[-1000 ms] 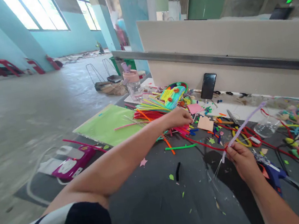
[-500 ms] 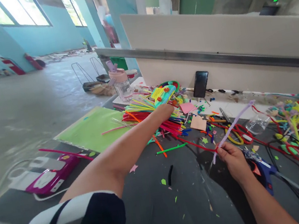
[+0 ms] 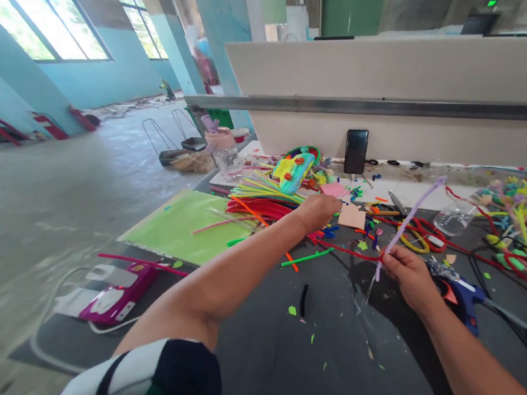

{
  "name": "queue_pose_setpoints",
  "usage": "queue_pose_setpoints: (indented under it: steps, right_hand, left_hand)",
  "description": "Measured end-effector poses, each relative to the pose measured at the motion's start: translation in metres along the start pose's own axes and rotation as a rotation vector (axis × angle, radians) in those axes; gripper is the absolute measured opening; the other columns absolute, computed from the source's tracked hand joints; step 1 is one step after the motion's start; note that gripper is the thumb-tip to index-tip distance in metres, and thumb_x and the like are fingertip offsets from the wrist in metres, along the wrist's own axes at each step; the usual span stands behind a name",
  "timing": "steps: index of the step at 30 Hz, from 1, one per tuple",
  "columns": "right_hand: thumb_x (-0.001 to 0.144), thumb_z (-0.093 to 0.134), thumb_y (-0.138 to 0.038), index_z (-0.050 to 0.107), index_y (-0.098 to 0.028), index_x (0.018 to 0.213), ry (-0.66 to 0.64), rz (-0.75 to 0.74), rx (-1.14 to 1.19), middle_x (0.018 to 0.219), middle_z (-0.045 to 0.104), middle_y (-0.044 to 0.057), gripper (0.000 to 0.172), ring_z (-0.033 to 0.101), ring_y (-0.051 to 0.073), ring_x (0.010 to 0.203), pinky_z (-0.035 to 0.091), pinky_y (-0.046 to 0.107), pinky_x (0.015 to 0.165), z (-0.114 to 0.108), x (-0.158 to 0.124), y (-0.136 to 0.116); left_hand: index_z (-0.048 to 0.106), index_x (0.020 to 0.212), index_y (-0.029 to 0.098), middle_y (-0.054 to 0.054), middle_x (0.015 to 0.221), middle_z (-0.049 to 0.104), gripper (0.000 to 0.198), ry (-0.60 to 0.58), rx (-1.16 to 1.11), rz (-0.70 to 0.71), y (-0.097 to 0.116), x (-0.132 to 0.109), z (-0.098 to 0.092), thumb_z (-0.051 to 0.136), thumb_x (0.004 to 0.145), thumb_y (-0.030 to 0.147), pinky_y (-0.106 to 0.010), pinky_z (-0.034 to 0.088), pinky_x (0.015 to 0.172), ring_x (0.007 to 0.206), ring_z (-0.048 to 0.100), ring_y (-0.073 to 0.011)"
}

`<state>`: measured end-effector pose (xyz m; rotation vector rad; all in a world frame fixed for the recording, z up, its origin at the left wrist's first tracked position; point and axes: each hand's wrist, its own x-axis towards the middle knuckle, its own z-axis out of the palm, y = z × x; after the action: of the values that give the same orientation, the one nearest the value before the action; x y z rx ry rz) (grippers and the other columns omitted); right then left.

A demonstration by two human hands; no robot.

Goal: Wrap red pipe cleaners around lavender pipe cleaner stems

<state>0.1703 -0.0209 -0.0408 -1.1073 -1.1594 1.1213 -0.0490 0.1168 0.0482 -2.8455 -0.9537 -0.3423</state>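
Over the dark table [image 3: 269, 368], long fuzzy lilac pipe cleaner [image 3: 410, 218], slanted, lower end pinched in right hand [image 3: 409, 278].

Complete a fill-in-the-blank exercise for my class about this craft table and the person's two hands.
1. The right hand pinches a ______ pipe cleaner near its lower end.
2. The flat sheet lying to the left of the left hand is ______.
3. The clear bottle at the far edge has a ______ lid.
4. The glue gun lying by the right wrist is ______.

Missing words: purple; green; pink; blue
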Motion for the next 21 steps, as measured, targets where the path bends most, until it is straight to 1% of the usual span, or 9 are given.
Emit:
queue_pose_setpoints:
  steps: [3, 6, 9, 11, 12, 14, 17, 19, 21]
  right_hand:
    - [0.074, 0.067, -0.037, 0.061, -0.018, 0.076, -0.004, 0.000, 0.066, 0.054, 0.038, -0.005, 0.019, 0.028, 0.008, 0.048, 0.018, 0.023, 0.046, 0.001, 0.000, -0.002]
    - [0.074, 0.066, -0.035, 0.061, -0.019, 0.078, -0.010, -0.012, 0.132, 0.054, 0.037, -0.006, 0.017, 0.028, 0.007, 0.047, 0.017, 0.023, 0.045, 0.002, 0.001, -0.004]
    - [0.073, 0.067, -0.034, 0.061, -0.019, 0.078, 0.011, -0.009, 0.158, 0.054, 0.039, -0.006, 0.018, 0.028, 0.007, 0.046, 0.018, 0.023, 0.044, 0.003, 0.003, -0.005]
    - [0.071, 0.068, -0.035, 0.061, -0.019, 0.078, 0.017, -0.004, 0.170, 0.054, 0.039, -0.006, 0.018, 0.028, 0.007, 0.045, 0.017, 0.022, 0.044, 0.003, 0.003, -0.005]
    - [0.071, 0.069, -0.035, 0.061, -0.019, 0.078, 0.016, -0.001, 0.176, 0.054, 0.040, -0.006, 0.019, 0.029, 0.006, 0.045, 0.017, 0.022, 0.043, 0.003, 0.003, -0.005]
    - [0.070, 0.069, -0.035, 0.061, -0.019, 0.078, 0.013, 0.004, 0.182, 0.054, 0.040, -0.006, 0.019, 0.029, 0.006, 0.045, 0.017, 0.022, 0.043, 0.003, 0.002, -0.005]
    - [0.071, 0.068, -0.034, 0.061, -0.019, 0.080, 0.006, 0.006, 0.182, 0.055, 0.039, -0.005, 0.020, 0.028, 0.006, 0.045, 0.016, 0.022, 0.043, 0.004, 0.002, -0.005]
    - [0.072, 0.068, -0.034, 0.061, -0.019, 0.081, -0.007, 0.002, 0.188, 0.056, 0.040, -0.005, 0.019, 0.028, 0.006, 0.045, 0.017, 0.022, 0.043, 0.005, 0.001, -0.006]
    - [0.072, 0.068, -0.034, 0.061, -0.018, 0.081, -0.018, 0.003, 0.190, 0.056, 0.041, -0.005, 0.019, 0.028, 0.006, 0.045, 0.017, 0.022, 0.043, 0.007, 0.000, -0.008]
  left_hand:
    - [0.060, 0.092, 0.013, -0.011, 0.092, 0.065, 0.021, 0.256, -0.293, 0.098, 0.043, -0.004, -0.030, 0.042, 0.088, 0.022, -0.032, 0.044, 0.084, 0.092, 0.059, -0.0189]
    - [0.058, 0.085, 0.016, -0.006, 0.089, 0.066, 0.012, 0.654, -0.724, 0.040, 0.078, -0.024, -0.079, 0.047, 0.087, 0.020, -0.029, 0.048, 0.080, 0.089, 0.062, -0.0152]
    - [0.058, 0.086, 0.019, -0.001, 0.089, 0.067, 0.005, 0.915, -1.075, -0.017, 0.094, -0.056, -0.122, 0.055, 0.083, 0.016, -0.029, 0.053, 0.068, 0.079, 0.064, -0.0135]
    - [0.060, 0.083, 0.021, 0.002, 0.080, 0.067, 0.008, 1.080, -1.111, -0.021, 0.097, -0.078, -0.133, 0.060, 0.079, 0.014, -0.028, 0.053, 0.061, 0.072, 0.064, -0.0131]
    - [0.061, 0.082, 0.021, 0.002, 0.077, 0.067, 0.008, 1.106, -1.108, -0.055, 0.096, -0.088, -0.134, 0.062, 0.077, 0.014, -0.028, 0.053, 0.060, 0.071, 0.063, -0.0133]
    - [0.063, 0.079, 0.022, 0.002, 0.075, 0.067, 0.008, 1.050, -1.135, -0.144, 0.094, -0.105, -0.128, 0.063, 0.076, 0.014, -0.029, 0.053, 0.058, 0.066, 0.062, -0.0136]
    - [0.062, 0.079, 0.026, 0.004, 0.066, 0.061, 0.005, 0.934, -1.349, -0.275, 0.093, -0.117, -0.107, 0.062, 0.077, 0.021, -0.029, 0.051, 0.057, 0.060, 0.060, -0.0122]
    - [0.062, 0.080, 0.023, 0.004, 0.054, 0.051, 0.012, 0.666, -1.495, -0.435, 0.097, -0.116, -0.089, 0.055, 0.083, 0.032, -0.022, 0.043, 0.043, 0.047, 0.054, -0.0096]
    - [0.058, 0.072, 0.018, 0.005, 0.052, 0.048, 0.018, 0.355, -1.541, -0.582, 0.106, -0.107, -0.066, 0.056, 0.081, 0.035, -0.017, 0.029, 0.035, 0.038, 0.043, -0.0051]
